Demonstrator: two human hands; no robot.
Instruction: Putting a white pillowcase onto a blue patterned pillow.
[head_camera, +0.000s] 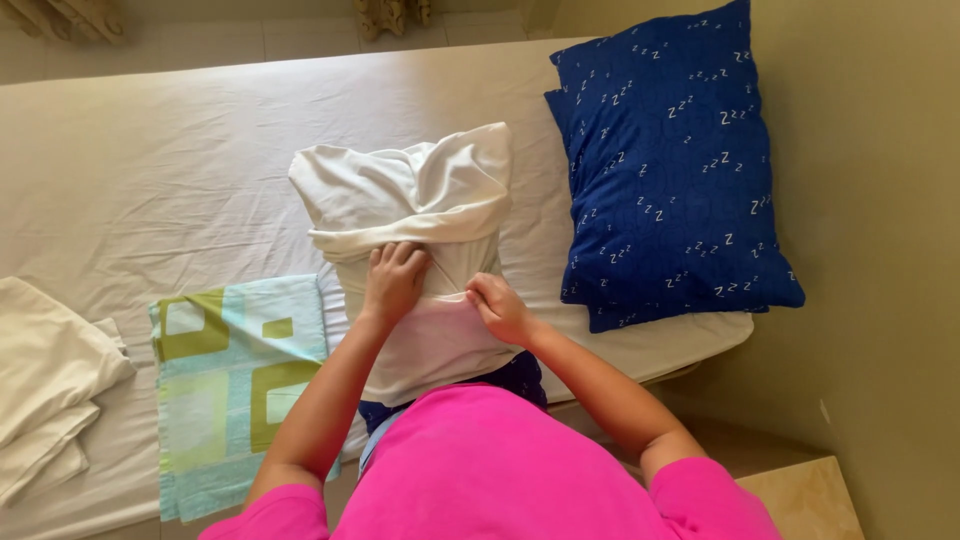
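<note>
We gripped the bunched white pillowcase (420, 200) with our left hand (393, 280) and right hand (498, 307); our fingertips were hidden in folds, a blue pillow (670, 160) at three o'clock

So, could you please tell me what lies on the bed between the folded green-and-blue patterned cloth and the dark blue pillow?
In the head view, the white pillow lies between the patterned cloth and the blue pillow, with both hands, left and right, gripping its white case.

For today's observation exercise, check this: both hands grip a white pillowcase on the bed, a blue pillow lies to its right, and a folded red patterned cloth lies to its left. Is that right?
One detail is wrong. The folded cloth is light blue and green, not red, as the head view shows. The rest holds: the left hand and right hand grip the white pillowcase on the bed, with the blue pillow to its right.
</note>
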